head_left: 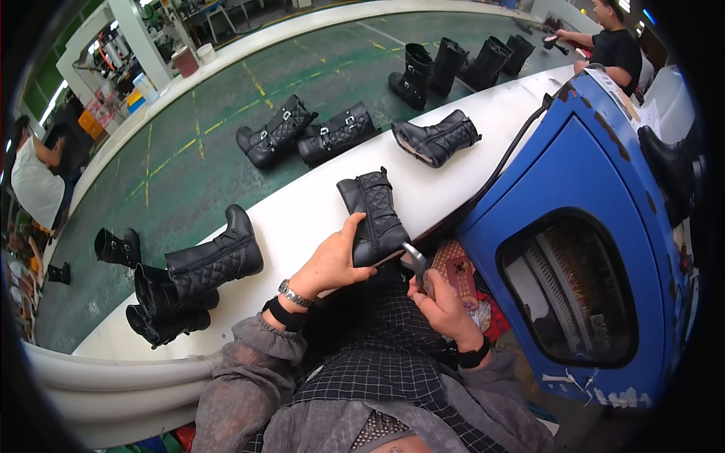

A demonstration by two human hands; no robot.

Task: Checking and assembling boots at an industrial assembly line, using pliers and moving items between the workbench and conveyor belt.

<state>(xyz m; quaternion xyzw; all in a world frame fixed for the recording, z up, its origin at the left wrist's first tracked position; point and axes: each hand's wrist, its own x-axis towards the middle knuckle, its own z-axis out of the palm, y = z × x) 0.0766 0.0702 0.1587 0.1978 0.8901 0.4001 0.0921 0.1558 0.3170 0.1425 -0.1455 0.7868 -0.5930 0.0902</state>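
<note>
A black quilted boot (pixel 370 204) stands tilted at the near edge of the white table, its shaft pointing away from me. My left hand (pixel 336 257) grips it round the foot, thumb and fingers on either side. Just right of the boot's sole, my right hand (pixel 445 306) is closed round a hammer (pixel 415 260), whose metal head is close to the boot's lower edge. Whether the head touches the boot, I cannot tell. Another black boot (pixel 436 140) lies on its side farther along the table.
Several black boots (pixel 215 257) are piled at the left on the white table (pixel 302 204). More boots (pixel 276 132) rest on the green conveyor belt (pixel 226 83) beyond. A blue machine (pixel 559 174) with a dark window stands close on my right. Two other people are farther off.
</note>
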